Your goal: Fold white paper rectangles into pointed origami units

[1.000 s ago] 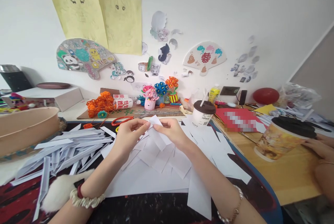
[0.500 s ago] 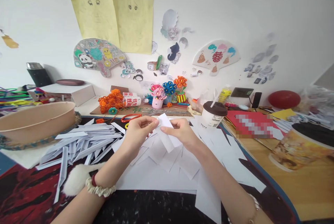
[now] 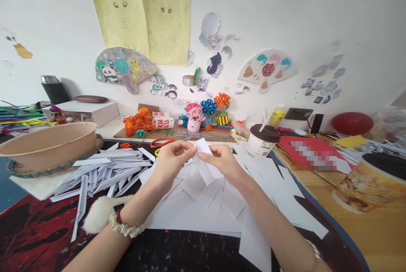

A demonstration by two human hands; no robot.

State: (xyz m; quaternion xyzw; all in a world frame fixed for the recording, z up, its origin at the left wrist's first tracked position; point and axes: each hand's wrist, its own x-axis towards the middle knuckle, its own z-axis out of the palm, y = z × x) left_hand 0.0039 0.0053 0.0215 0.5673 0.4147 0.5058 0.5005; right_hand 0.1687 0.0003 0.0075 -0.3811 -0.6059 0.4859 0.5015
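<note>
Head | white paper slip [image 3: 205, 172] between fingertips, long axis slanting nearer-right from them | left hand [image 3: 168, 160], right hand [image 3: 224, 163]: both pinching it, equally near

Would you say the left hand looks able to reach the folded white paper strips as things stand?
Probably yes: nothing visible blocks the way between the left hand and the folded white paper strips, though that hand is pinching a white paper slip.
</note>
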